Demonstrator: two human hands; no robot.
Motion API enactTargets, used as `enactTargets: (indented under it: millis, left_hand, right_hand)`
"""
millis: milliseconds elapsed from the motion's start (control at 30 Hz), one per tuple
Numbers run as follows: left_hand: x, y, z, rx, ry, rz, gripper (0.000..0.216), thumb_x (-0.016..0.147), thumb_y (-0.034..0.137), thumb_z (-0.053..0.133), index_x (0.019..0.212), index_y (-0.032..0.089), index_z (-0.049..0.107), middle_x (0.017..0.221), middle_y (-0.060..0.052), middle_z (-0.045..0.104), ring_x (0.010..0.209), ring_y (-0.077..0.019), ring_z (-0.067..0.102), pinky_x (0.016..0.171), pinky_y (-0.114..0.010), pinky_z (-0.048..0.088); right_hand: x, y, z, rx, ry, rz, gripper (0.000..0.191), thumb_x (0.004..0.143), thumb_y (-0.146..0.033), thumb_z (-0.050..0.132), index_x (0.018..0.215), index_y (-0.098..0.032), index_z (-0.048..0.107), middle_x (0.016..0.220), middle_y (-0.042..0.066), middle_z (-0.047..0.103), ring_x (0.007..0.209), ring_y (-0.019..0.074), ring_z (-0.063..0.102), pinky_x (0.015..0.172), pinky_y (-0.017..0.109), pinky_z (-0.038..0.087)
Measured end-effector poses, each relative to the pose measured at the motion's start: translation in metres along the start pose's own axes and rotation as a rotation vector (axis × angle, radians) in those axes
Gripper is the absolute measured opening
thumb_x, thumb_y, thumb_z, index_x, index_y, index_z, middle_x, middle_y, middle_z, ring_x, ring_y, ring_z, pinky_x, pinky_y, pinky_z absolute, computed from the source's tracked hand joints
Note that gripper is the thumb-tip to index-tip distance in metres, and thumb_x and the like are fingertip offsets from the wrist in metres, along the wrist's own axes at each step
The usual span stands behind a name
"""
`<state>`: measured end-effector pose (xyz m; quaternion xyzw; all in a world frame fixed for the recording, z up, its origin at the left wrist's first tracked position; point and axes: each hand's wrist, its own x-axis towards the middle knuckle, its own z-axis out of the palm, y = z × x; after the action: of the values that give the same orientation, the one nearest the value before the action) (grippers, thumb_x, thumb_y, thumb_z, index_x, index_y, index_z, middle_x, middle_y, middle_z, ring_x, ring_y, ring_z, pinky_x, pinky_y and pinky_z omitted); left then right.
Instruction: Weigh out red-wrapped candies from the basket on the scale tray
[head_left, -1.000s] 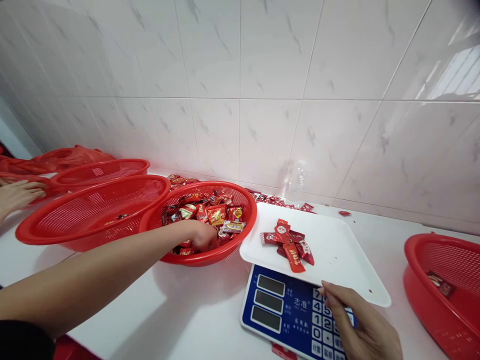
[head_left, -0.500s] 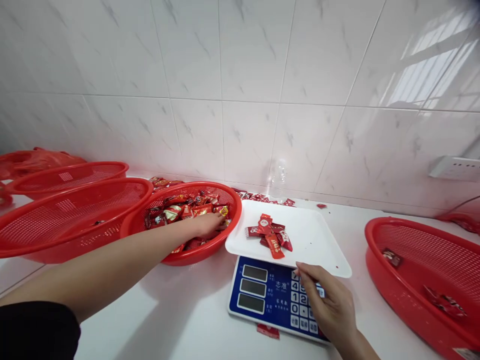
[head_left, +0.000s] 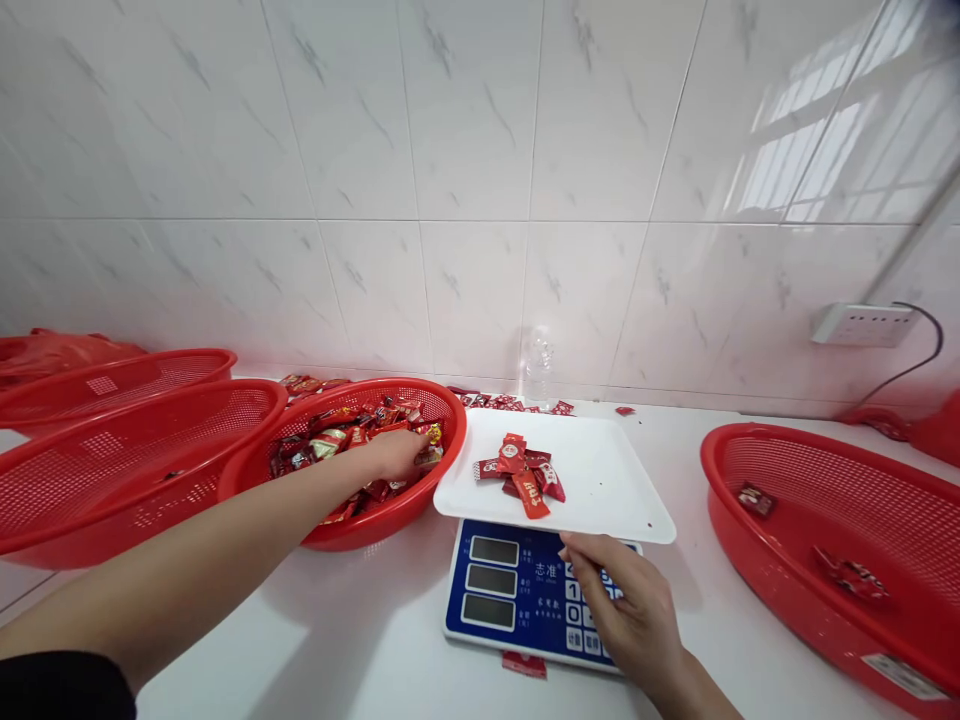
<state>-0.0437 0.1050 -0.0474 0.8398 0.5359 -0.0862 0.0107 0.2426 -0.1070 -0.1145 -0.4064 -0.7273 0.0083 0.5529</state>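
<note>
My left hand (head_left: 396, 452) reaches into a red mesh basket (head_left: 352, 520) full of wrapped candies (head_left: 337, 440); its fingers curl down among the wrappers, and what they grip is hidden. My right hand (head_left: 626, 610) rests on the keypad of a blue digital scale (head_left: 517, 595), fingers bent loosely at the front edge of the scale's white tray (head_left: 600, 470). A small pile of red candy packets (head_left: 521, 472) lies on that tray.
Two more red baskets (head_left: 112, 470) overlap at the left, and a large red basket (head_left: 832, 540) holding a few candies stands at the right. Loose candies (head_left: 510, 402) lie along the tiled wall beside a clear bottle (head_left: 537, 362). A socket (head_left: 862, 324) is on the wall.
The view has swung to the right, bringing the right basket and wall socket into sight. My left hand has shifted a little further back inside the candy basket. The other person's hand at far left is out of view.
</note>
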Motion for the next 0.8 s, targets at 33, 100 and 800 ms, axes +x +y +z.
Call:
enactTargets:
  millis: [33, 100, 800]
  left_hand:
    - [-0.001, 0.000, -0.007, 0.005, 0.029, -0.017, 0.041, 0.071, 0.048, 0.055, 0.101, 0.020, 0.060, 0.100, -0.013, 0.067, 0.087, -0.0299, 0.062, 0.071, -0.036, 0.046]
    - [-0.004, 0.000, -0.022, -0.010, 0.118, -0.055, 0.039, 0.070, 0.047, 0.056, 0.098, 0.020, 0.061, 0.099, -0.011, 0.067, 0.086, -0.0279, 0.062, 0.071, -0.034, 0.046]
    - [-0.010, 0.134, -0.033, -0.484, 0.280, 0.423, 0.038, 0.080, 0.046, 0.055, 0.109, 0.022, 0.061, 0.112, -0.008, 0.057, 0.108, -0.0230, 0.050, 0.093, -0.036, 0.040]
  right_hand:
    - [0.000, 0.000, 0.000, 0.000, 0.006, -0.003, 0.029, 0.084, -0.008, 0.052, 0.109, -0.023, 0.058, 0.086, 0.001, 0.069, 0.079, 0.0115, 0.065, 0.067, 0.021, 0.052]
    - [0.000, 0.000, 0.000, -0.001, 0.019, -0.007, 0.028, 0.084, -0.009, 0.053, 0.108, -0.023, 0.058, 0.085, 0.001, 0.069, 0.078, 0.0117, 0.065, 0.066, 0.021, 0.052]
    - [0.003, -0.001, -0.002, 0.023, 0.014, 0.010, 0.030, 0.084, -0.007, 0.050, 0.108, -0.023, 0.057, 0.084, 0.001, 0.069, 0.076, 0.0117, 0.065, 0.065, 0.021, 0.051]
